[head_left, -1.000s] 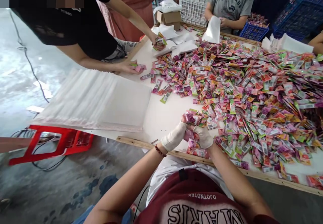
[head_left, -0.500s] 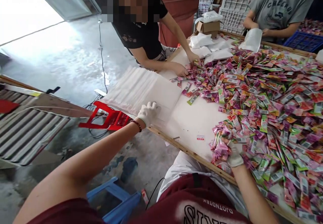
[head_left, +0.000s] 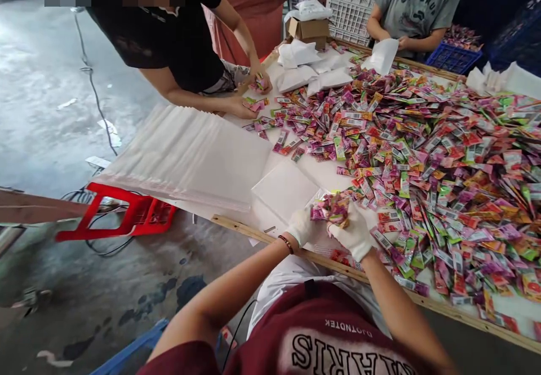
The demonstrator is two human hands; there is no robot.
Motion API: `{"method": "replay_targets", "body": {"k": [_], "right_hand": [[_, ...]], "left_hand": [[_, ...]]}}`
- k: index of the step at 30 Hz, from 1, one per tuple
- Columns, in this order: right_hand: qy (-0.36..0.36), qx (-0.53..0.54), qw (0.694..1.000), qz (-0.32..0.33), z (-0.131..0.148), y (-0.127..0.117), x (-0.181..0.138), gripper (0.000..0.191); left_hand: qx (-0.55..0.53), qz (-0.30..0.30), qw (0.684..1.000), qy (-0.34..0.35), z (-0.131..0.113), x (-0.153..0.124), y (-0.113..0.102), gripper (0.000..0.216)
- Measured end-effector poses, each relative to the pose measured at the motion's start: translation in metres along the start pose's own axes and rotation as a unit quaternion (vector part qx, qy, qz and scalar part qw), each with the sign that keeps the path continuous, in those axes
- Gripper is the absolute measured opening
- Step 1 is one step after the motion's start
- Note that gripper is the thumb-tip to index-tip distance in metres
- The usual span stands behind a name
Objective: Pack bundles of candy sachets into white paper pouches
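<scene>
My right hand [head_left: 355,232], in a white glove, grips a bunch of small coloured sachets [head_left: 333,210] near the table's front edge. My left hand [head_left: 301,225], also gloved, is closed at the corner of a single white bag [head_left: 284,189] lying flat just left of the bunch. Whether it pinches the bag's mouth I cannot make out fully. A huge heap of pink, green and orange sachets [head_left: 426,155] covers the table to the right.
A fanned stack of white bags [head_left: 186,155] lies at the table's left. A wooden rim [head_left: 236,225] edges the table. A person in black [head_left: 177,42] handles sachets at the far left; another in grey [head_left: 416,8] holds a white bag. A red stool [head_left: 122,217] stands below.
My left hand came back from the stack of white bags, and one bag now lies beside the sachets. My right hand lifted the bunch of sachets toward it. The view swung right.
</scene>
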State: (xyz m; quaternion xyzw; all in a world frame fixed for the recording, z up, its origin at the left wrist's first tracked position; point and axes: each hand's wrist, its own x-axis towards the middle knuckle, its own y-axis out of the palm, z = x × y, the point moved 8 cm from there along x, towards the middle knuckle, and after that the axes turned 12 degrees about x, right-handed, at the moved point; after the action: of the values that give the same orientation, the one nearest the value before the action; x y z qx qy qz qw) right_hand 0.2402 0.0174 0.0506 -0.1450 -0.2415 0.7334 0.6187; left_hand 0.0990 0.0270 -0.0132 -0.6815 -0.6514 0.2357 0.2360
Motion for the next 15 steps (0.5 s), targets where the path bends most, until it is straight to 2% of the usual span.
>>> {"method": "replay_targets", "body": {"k": [2,4,6,9,12,15], "right_hand": [[-0.026,-0.096,0.995,-0.015,-0.002,0.006,0.0,0.049],[-0.05,-0.194,0.98,0.005,-0.007,0.015,-0.002,0.053],[-0.084,-0.266,0.957,0.075,-0.008,0.03,-0.004,0.06],[-0.114,-0.326,0.923,0.172,-0.007,0.044,0.003,0.067],[-0.048,-0.334,0.919,0.204,-0.009,0.041,0.024,0.058],[0.012,-0.354,0.907,0.228,-0.011,0.044,0.04,0.051]], "left_hand": [[-0.056,-0.013,0.998,-0.013,0.008,0.006,0.008,0.016],[-0.104,-0.029,0.994,-0.029,0.018,0.009,0.006,0.026],[-0.137,-0.04,0.989,-0.034,0.025,0.008,0.001,0.031],[-0.156,-0.046,0.986,-0.02,0.022,0.005,-0.004,0.024],[-0.142,-0.047,0.989,0.0,0.012,0.005,-0.013,0.016],[-0.112,-0.057,0.992,0.009,-0.002,0.009,-0.025,0.018]]}}
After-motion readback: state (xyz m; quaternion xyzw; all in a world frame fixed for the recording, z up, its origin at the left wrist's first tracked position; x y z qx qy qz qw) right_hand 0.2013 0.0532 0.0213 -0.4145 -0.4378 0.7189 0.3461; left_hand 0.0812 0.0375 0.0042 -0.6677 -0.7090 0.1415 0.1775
